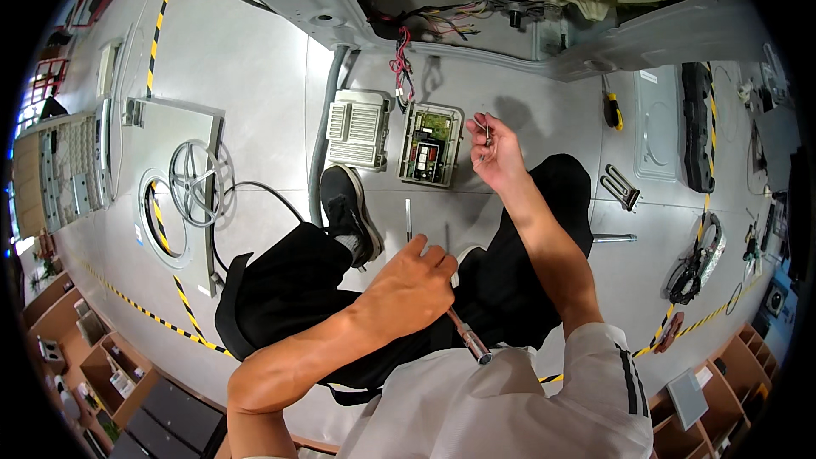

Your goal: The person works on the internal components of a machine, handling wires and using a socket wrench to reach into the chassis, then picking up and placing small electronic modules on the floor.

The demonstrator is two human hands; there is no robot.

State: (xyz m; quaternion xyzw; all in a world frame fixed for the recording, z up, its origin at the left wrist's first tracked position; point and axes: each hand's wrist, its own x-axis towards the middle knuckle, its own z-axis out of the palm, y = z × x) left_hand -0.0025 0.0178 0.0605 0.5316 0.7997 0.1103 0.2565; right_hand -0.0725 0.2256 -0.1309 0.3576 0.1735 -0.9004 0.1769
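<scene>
My left hand (408, 285) is wrapped round a metal rod-like tool (469, 338) with a socket-like end, low in front of my body. A thin metal shaft (408, 219) shows just beyond its knuckles; I cannot tell whether it belongs to the same tool. My right hand (497, 153) is raised, its fingertips pinching a small metal piece (488, 134) too small to name. Just left of it, a circuit board (431, 140) sits in an open grey case (405, 172) on the floor. The ribbed grey cover (359, 130) lies beside that case.
Red wires (399, 64) hang from a grey appliance housing (527, 59). On the right lie a yellow-black screwdriver (613, 110), a looped heating element (619, 188) and a metal rod (614, 239). A spoked pulley wheel (194, 183) rests on a panel (183, 119) at left, near a grey hose (320, 136).
</scene>
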